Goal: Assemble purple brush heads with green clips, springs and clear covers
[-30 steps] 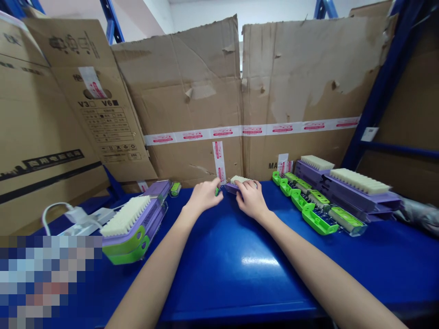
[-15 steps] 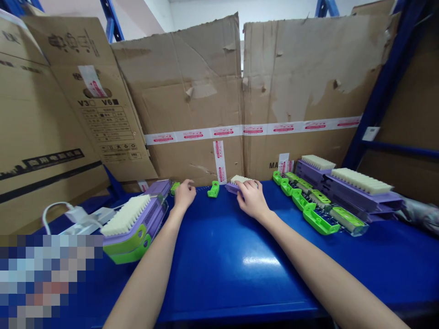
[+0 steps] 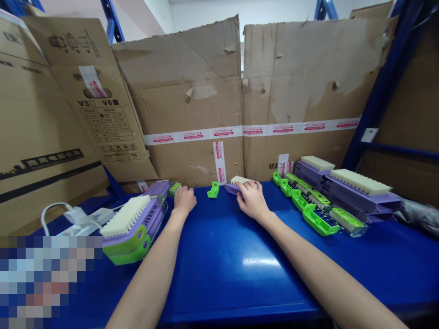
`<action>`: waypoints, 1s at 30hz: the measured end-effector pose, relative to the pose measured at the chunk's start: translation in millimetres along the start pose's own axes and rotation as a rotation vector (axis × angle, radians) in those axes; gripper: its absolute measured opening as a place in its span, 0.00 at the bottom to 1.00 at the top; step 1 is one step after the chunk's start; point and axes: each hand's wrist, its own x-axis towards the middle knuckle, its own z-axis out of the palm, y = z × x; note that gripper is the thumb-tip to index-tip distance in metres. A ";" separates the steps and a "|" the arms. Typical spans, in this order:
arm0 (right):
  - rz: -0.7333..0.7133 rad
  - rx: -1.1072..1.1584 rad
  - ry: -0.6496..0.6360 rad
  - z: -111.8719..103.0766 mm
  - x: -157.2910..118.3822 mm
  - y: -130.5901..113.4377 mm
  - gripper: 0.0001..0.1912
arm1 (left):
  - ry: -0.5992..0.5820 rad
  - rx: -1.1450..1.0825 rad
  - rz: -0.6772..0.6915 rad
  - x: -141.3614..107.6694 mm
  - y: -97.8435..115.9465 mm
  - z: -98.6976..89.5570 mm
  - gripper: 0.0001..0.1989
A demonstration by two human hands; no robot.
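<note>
My left hand (image 3: 184, 201) is at the back of the blue table, its fingers curled over something I cannot make out. Small thin metal springs (image 3: 194, 185) show just beyond its fingertips, and a clear box with a green top (image 3: 174, 188) sits against its left side. My right hand (image 3: 253, 198) is closed over a small purple block (image 3: 233, 188) topped by a cream ridged pad (image 3: 240, 179); thumb at the near side, fingers across the top. Between the hands stands a loose bright green end cap (image 3: 213, 190), touched by neither.
A larger purple unit with cream pad and green end (image 3: 126, 228) lies left, beside a white power strip (image 3: 89, 221). On the right are green caps (image 3: 318, 221), clear boxes (image 3: 346, 219), springs and purple housings (image 3: 360, 201). Cardboard sheets (image 3: 192, 105) wall the back.
My left hand has drawn slightly down and toward me, its fingers more curled; the clear box beside it shows more. My right hand stays on the purple block.
</note>
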 end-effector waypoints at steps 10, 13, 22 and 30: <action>-0.005 0.001 0.009 0.7 -0.4 0.7 0.19 | -0.031 -0.027 -0.014 -2.4 -1.0 5.1 0.21; -0.004 0.006 0.010 0.0 -0.1 0.2 0.19 | 0.022 -0.028 -0.011 -2.6 2.4 3.1 0.20; -0.013 0.005 0.021 1.1 -0.3 0.5 0.18 | 0.137 -0.091 0.270 -9.2 41.6 -24.4 0.23; -0.012 -0.008 0.022 1.8 0.0 0.9 0.18 | -0.023 -0.028 0.300 -8.7 45.2 -15.2 0.16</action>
